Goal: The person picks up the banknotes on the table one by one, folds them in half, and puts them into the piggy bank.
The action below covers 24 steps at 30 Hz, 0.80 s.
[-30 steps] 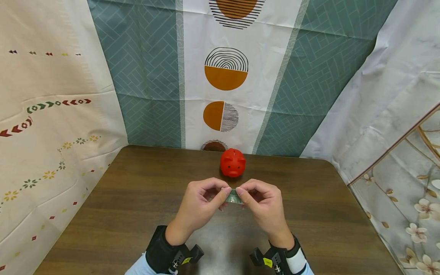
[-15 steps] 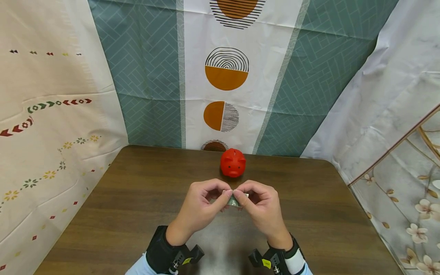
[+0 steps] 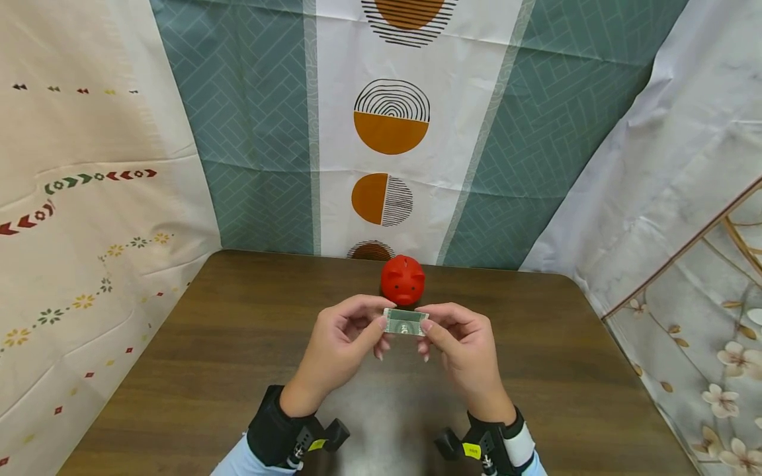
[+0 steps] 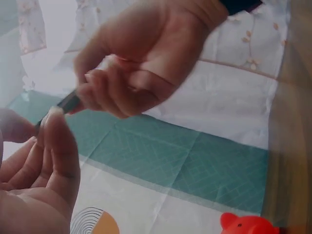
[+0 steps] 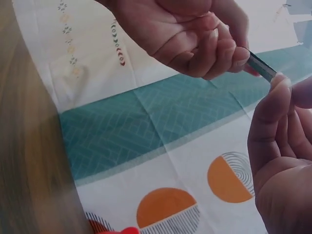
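Note:
A small green folded banknote (image 3: pixel 406 322) with pale edges is stretched between both hands above the table. My left hand (image 3: pixel 339 344) pinches its left end between thumb and fingers. At the other end, my right hand (image 3: pixel 467 347) pinches it the same way. Both wrist views show the banknote (image 4: pixel 68 102) nearly edge-on as a thin, flat strip. Just beyond the hands, a red piggy bank (image 3: pixel 403 280) stands on the table, facing me, with a slot on top of its back.
The brown wooden table (image 3: pixel 238 370) reaches back to a patterned teal and white curtain (image 3: pixel 256 132). A cream cloth (image 3: pixel 89 264) hangs on the left and a white floral cloth (image 3: pixel 684 297) on the right.
The banknote was mostly covered by fingertips close together; now the hands are slightly farther apart and a flat face of it shows. It has risen a little toward the piggy bank in view.

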Each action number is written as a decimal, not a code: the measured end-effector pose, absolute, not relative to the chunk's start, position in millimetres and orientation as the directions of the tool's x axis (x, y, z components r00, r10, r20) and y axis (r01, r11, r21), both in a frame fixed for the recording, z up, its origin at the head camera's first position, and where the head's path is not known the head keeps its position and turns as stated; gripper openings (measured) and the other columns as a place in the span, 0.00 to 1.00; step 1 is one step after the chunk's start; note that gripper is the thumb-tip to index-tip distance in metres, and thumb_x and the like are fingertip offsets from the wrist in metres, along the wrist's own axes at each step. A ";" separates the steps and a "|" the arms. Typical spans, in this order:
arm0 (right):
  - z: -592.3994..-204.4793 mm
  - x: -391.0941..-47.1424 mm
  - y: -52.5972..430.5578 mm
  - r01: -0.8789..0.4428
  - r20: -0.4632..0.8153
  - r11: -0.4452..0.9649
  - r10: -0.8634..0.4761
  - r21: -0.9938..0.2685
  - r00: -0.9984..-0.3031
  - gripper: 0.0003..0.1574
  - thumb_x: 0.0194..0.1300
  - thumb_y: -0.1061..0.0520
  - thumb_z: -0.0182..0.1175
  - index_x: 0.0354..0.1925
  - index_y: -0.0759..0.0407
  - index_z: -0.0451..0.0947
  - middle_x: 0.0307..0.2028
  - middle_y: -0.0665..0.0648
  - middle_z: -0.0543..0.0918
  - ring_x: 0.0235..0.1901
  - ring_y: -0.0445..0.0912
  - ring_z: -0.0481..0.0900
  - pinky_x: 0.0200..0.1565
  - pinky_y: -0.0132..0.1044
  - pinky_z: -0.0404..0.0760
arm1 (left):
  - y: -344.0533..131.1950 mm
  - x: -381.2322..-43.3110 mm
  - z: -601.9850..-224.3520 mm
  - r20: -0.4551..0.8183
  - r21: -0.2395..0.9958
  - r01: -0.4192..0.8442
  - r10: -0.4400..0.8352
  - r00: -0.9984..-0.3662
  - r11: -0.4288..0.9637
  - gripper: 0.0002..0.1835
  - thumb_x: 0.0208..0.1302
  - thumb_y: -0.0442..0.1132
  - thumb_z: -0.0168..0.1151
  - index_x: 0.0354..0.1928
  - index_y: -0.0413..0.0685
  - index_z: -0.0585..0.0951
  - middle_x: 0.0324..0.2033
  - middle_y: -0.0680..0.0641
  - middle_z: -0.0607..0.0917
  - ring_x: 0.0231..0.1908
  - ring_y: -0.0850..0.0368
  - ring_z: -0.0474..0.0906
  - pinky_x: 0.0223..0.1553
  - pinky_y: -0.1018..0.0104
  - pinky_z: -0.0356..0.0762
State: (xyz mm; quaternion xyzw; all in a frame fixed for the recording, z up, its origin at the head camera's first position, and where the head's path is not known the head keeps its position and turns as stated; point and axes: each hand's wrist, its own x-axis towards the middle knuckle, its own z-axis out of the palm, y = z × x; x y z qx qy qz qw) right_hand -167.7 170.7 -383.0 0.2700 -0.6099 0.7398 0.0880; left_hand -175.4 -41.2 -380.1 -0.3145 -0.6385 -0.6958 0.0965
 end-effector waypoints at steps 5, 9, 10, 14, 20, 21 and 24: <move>-381.6 -169.0 170.7 -0.407 0.524 -0.409 -0.230 -0.817 -0.820 0.20 0.73 0.73 0.51 0.50 0.58 0.85 0.33 0.50 0.88 0.26 0.39 0.84 0.31 0.29 0.85 | -43.1 -177.8 -380.8 0.565 0.822 0.488 0.310 -0.765 -0.294 0.11 0.69 0.22 0.58 0.50 0.31 0.81 0.29 0.31 0.82 0.23 0.53 0.84 0.26 0.59 0.86; -381.1 -171.3 169.2 -0.369 0.584 -0.545 -0.294 -0.753 -0.757 0.26 0.73 0.76 0.44 0.52 0.60 0.85 0.38 0.52 0.88 0.31 0.40 0.86 0.36 0.29 0.86 | -43.4 -179.5 -381.4 0.589 0.800 0.487 0.305 -0.748 -0.350 0.08 0.68 0.21 0.57 0.46 0.27 0.81 0.29 0.29 0.82 0.24 0.58 0.84 0.26 0.59 0.87; -381.0 -172.0 168.8 -0.365 0.601 -0.569 -0.305 -0.737 -0.739 0.27 0.73 0.77 0.43 0.52 0.62 0.85 0.40 0.53 0.88 0.33 0.40 0.87 0.37 0.29 0.86 | -43.4 -179.8 -381.6 0.595 0.795 0.490 0.302 -0.745 -0.358 0.07 0.68 0.21 0.57 0.44 0.26 0.81 0.28 0.29 0.82 0.25 0.58 0.84 0.27 0.59 0.87; -381.2 -173.0 166.9 -0.395 0.653 -0.594 -0.309 -0.700 -0.692 0.26 0.72 0.77 0.41 0.50 0.65 0.85 0.42 0.53 0.87 0.35 0.41 0.86 0.39 0.30 0.86 | -43.1 -179.4 -381.8 0.614 0.783 0.516 0.296 -0.732 -0.346 0.06 0.69 0.20 0.56 0.42 0.26 0.82 0.28 0.30 0.81 0.25 0.55 0.84 0.27 0.60 0.87; -383.4 -170.8 164.9 -0.524 0.636 -0.402 -0.230 -0.751 -0.736 0.12 0.68 0.75 0.58 0.43 0.65 0.84 0.35 0.51 0.86 0.28 0.43 0.82 0.33 0.31 0.86 | -42.0 -174.6 -379.1 0.612 0.791 0.572 0.281 -0.740 -0.216 0.06 0.65 0.23 0.64 0.41 0.38 0.84 0.28 0.40 0.82 0.24 0.55 0.78 0.26 0.65 0.84; -383.7 -170.1 165.2 -0.535 0.625 -0.354 -0.219 -0.767 -0.750 0.10 0.66 0.75 0.61 0.43 0.68 0.83 0.34 0.51 0.86 0.27 0.43 0.82 0.32 0.32 0.86 | -41.8 -173.7 -378.3 0.608 0.794 0.577 0.278 -0.744 -0.191 0.08 0.64 0.24 0.66 0.43 0.40 0.84 0.27 0.42 0.82 0.25 0.56 0.77 0.26 0.65 0.83; -383.2 -167.1 166.6 -0.543 0.589 -0.243 -0.200 -0.804 -0.783 0.11 0.63 0.76 0.63 0.44 0.70 0.81 0.32 0.50 0.86 0.25 0.43 0.82 0.30 0.34 0.86 | -41.5 -172.4 -376.9 0.591 0.805 0.577 0.276 -0.758 -0.140 0.10 0.63 0.25 0.68 0.45 0.42 0.83 0.26 0.45 0.81 0.25 0.57 0.77 0.26 0.66 0.82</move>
